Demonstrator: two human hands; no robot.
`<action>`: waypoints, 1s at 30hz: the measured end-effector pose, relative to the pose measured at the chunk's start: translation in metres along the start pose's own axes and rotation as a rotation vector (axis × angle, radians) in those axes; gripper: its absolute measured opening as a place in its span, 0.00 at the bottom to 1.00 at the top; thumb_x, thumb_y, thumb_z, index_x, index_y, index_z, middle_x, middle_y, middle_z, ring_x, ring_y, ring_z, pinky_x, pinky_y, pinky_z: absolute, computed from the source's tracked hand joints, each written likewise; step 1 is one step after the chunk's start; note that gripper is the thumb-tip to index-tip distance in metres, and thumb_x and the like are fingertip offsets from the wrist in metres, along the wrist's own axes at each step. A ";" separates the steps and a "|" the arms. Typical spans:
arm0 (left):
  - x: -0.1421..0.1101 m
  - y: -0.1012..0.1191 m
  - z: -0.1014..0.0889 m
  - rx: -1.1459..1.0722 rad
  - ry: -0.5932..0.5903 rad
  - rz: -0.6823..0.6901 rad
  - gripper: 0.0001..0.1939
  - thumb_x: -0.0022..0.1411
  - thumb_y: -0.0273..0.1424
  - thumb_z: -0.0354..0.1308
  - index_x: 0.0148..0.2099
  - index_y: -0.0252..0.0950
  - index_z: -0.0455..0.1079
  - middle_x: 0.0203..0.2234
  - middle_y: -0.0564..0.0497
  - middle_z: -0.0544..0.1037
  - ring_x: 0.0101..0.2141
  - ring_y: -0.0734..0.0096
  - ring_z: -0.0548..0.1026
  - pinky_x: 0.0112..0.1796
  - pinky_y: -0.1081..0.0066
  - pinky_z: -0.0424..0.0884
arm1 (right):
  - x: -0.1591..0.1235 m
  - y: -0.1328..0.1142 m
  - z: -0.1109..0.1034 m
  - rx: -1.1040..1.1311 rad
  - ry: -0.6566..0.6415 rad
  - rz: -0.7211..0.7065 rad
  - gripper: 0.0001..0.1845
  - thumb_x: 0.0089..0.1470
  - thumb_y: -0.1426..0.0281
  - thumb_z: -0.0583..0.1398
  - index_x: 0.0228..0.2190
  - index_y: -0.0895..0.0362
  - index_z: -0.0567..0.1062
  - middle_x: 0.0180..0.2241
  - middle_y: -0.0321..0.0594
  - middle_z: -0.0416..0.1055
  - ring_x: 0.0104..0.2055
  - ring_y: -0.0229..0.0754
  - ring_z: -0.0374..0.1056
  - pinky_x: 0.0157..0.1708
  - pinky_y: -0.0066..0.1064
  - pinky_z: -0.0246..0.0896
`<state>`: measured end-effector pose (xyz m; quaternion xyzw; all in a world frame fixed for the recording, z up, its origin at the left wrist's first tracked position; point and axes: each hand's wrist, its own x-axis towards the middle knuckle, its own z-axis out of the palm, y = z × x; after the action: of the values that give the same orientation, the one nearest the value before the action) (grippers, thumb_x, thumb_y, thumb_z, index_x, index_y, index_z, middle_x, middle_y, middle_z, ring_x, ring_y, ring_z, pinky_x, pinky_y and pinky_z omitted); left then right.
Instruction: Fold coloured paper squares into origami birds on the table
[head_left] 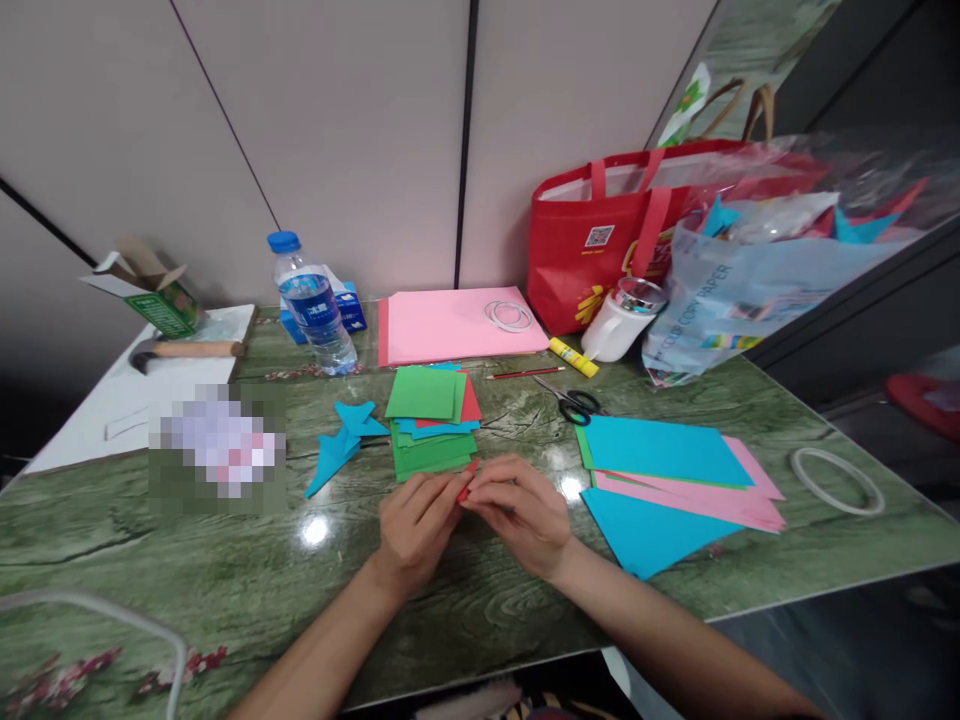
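Between the fingertips of both hands is a small folded piece of red paper [465,492], mostly covered by the fingers. My left hand [420,522] pinches it from the left, and my right hand [523,508] pinches it from the right. Just beyond the hands lies a pile of green, blue and red paper squares [431,440]. Left of that pile rest folded blue paper shapes [343,446]. To the right are larger blue, green and pink sheets [664,450], with a blue sheet cut at a slant [660,530] nearest me.
Scissors [574,402], a pencil [525,373] and a yellow glue stick [574,357] lie behind. Further back stand a water bottle [315,305], pink paper [442,325], a white mug [622,322] and a red bag [570,250]. A hammer [187,350] lies left; a white ring [836,482] right.
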<state>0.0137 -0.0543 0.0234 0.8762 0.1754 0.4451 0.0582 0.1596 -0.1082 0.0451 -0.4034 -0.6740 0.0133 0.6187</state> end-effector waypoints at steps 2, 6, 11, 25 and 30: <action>0.000 0.000 0.000 0.006 0.010 0.003 0.16 0.58 0.21 0.55 0.49 0.34 0.66 0.34 0.46 0.78 0.33 0.70 0.73 0.32 0.72 0.70 | 0.000 0.000 0.000 -0.006 0.004 -0.005 0.08 0.50 0.78 0.61 0.34 0.56 0.75 0.29 0.41 0.72 0.32 0.39 0.69 0.31 0.32 0.68; 0.000 -0.001 0.001 0.026 0.004 0.006 0.16 0.58 0.21 0.55 0.50 0.34 0.66 0.34 0.45 0.78 0.33 0.70 0.73 0.32 0.72 0.69 | 0.001 -0.002 0.000 -0.008 0.007 0.009 0.09 0.50 0.79 0.61 0.34 0.56 0.75 0.29 0.41 0.72 0.32 0.39 0.69 0.31 0.32 0.68; -0.002 -0.003 0.000 0.031 -0.004 0.015 0.17 0.58 0.21 0.55 0.50 0.34 0.66 0.34 0.45 0.78 0.32 0.69 0.73 0.32 0.72 0.69 | 0.002 -0.003 0.000 -0.008 0.001 0.019 0.09 0.49 0.79 0.61 0.33 0.56 0.75 0.29 0.41 0.72 0.32 0.39 0.69 0.31 0.32 0.67; 0.017 0.000 0.003 -0.575 0.127 -1.060 0.13 0.54 0.38 0.56 0.26 0.33 0.69 0.19 0.56 0.71 0.21 0.77 0.66 0.23 0.78 0.62 | 0.005 0.027 -0.001 0.251 -0.397 0.851 0.10 0.49 0.63 0.60 0.26 0.57 0.72 0.22 0.35 0.69 0.23 0.35 0.63 0.23 0.27 0.58; 0.012 -0.016 0.010 -0.753 0.033 -1.193 0.20 0.51 0.45 0.58 0.21 0.32 0.66 0.15 0.57 0.66 0.20 0.78 0.61 0.22 0.78 0.58 | 0.001 0.035 0.002 0.349 -0.386 0.955 0.12 0.45 0.62 0.61 0.27 0.58 0.69 0.22 0.32 0.65 0.23 0.33 0.60 0.23 0.25 0.55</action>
<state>0.0237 -0.0344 0.0220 0.5440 0.4608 0.3810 0.5887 0.1767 -0.0830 0.0269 -0.5461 -0.5050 0.4785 0.4667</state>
